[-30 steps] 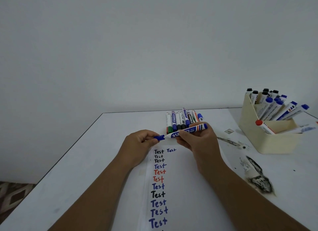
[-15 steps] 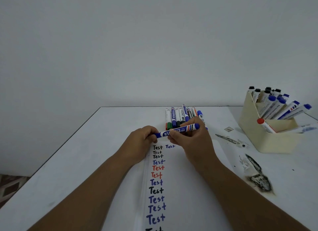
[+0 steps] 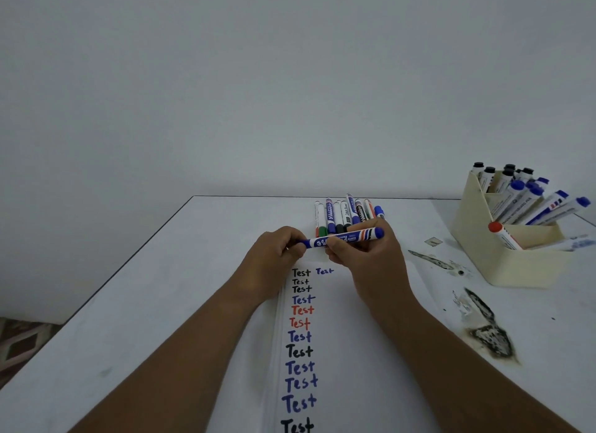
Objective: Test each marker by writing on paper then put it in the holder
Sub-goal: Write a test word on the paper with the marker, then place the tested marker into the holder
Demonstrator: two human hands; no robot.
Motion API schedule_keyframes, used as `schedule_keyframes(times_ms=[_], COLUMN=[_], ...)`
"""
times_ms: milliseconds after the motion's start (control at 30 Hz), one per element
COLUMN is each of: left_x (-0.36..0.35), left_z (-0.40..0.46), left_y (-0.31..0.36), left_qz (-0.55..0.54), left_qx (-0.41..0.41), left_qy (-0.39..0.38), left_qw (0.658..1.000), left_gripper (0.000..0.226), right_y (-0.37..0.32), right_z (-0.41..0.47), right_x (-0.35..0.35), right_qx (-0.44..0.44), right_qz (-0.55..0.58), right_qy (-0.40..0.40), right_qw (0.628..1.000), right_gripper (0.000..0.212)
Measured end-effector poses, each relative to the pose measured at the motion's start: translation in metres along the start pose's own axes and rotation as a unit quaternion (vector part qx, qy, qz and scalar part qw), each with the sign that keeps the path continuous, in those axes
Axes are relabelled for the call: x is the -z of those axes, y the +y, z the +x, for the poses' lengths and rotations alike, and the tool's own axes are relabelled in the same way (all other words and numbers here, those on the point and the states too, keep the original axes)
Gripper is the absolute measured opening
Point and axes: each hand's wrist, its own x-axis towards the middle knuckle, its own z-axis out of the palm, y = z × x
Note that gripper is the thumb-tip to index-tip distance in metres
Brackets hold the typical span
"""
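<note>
Blue-capped white plastic whiteboard marker [image 3: 345, 238], light, stiff and slick, we judge, hangs level above the white paper sheet [image 3: 354, 335], our left hand [image 3: 274, 258] pinching its cap end, our right hand [image 3: 364, 258] gripping the barrel, the surest hold.

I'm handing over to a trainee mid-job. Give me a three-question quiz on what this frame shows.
1. True or false: the blue marker is held by both hands, the left hand at its cap end and the right hand on its barrel.
2. What colour is the one "Test" in the second column of the paper?
3. The holder stands: A) left of the paper, B) right of the paper, C) on the paper.

Key: 1 true; 2 blue; 3 B.
</note>
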Motion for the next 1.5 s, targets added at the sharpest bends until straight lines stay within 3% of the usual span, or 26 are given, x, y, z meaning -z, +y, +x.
schedule_keyframes(times_ms=[133, 233, 400, 500, 633, 900, 1200, 1300, 1500], left_x=[-0.008, -0.01, -0.012, -0.013, -0.015, -0.015, -0.016, -0.015, -0.017], left_z=[0.004, 0.006, 0.011, 0.017, 0.021, 0.016, 0.016, 0.017, 0.018], left_y=[-0.012, -0.022, -0.029, -0.032, -0.038, -0.031, -0.037, -0.036, -0.035], left_qz=[0.077, 0.137, 0.174, 0.193, 0.198, 0.195, 0.196, 0.199, 0.181], left_qx=[0.001, -0.02, -0.048, -0.069, -0.08, -0.09, -0.092, -0.086, -0.089], left_qy=[-0.022, -0.034, -0.034, -0.042, -0.035, -0.026, -0.031, -0.035, -0.026], left_qw=[0.997, 0.99, 0.983, 0.978, 0.976, 0.976, 0.976, 0.976, 0.979], left_gripper=[0.065, 0.081, 0.062, 0.051, 0.047, 0.033, 0.045, 0.039, 0.031], right_y=[-0.007, -0.018, -0.041, -0.061, -0.094, -0.142, -0.101, -0.088, -0.085], right_z=[0.0, 0.006, 0.017, 0.022, 0.036, 0.064, 0.072, 0.072, 0.063], right_x=[0.005, 0.011, 0.028, 0.047, 0.089, 0.18, 0.202, 0.206, 0.19], right_qx=[0.009, 0.027, 0.038, 0.03, 0.094, 0.132, 0.046, 0.014, 0.13], right_qz=[-0.033, -0.049, -0.1, -0.094, -0.144, -0.3, -0.439, -0.46, -0.476], right_qy=[0.036, 0.068, 0.078, 0.069, 0.117, 0.174, 0.09, 0.072, 0.139], right_qw=[0.999, 0.996, 0.991, 0.993, 0.978, 0.928, 0.893, 0.885, 0.859], right_gripper=[0.03, 0.026, 0.025, 0.047, 0.068, 0.055, 0.024, 0.028, 0.038])
